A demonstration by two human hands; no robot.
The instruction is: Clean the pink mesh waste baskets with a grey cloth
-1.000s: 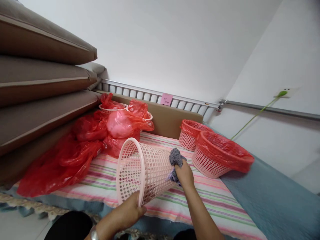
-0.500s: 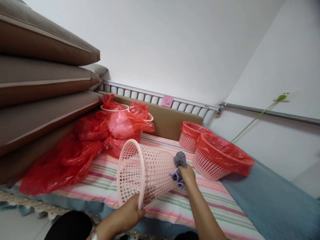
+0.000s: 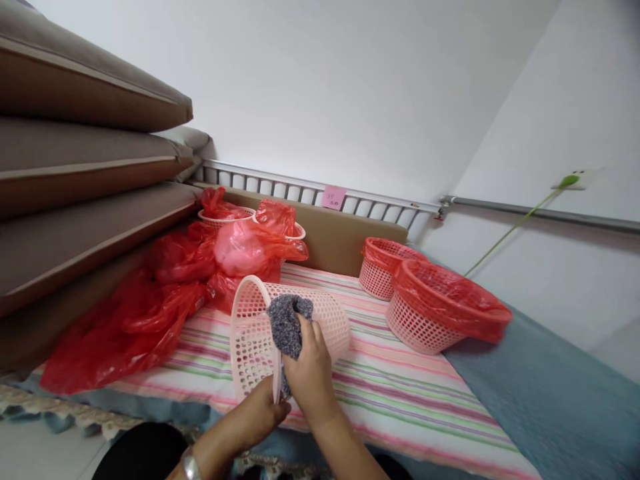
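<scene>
A pale pink perforated plastic basket [image 3: 327, 313] lies on its side, its open mouth facing left. My left hand [image 3: 260, 410] is closed on the near part of its rim, thumb outside and fingers reaching inside. In my right hand [image 3: 310, 370] is a dark grey cloth [image 3: 289, 323], bunched up and pressed against the basket's outer wall close to the rim. The fingers of my right hand are curled over the cloth. Beneath the basket spreads a striped sheet [image 3: 400, 393].
Red plastic bags [image 3: 145, 320] lie in a heap at left, before baskets at the back. Two baskets lined with red bags, one smaller [image 3: 376, 277] and one larger [image 3: 420, 327], stand at right. Stacked brown cushions [image 3: 95, 150] rise at left; a radiator [image 3: 295, 193] runs along the wall.
My right hand has carried the cloth leftward along the basket's side, from near its base to near its rim. My left hand keeps its hold on the rim.
</scene>
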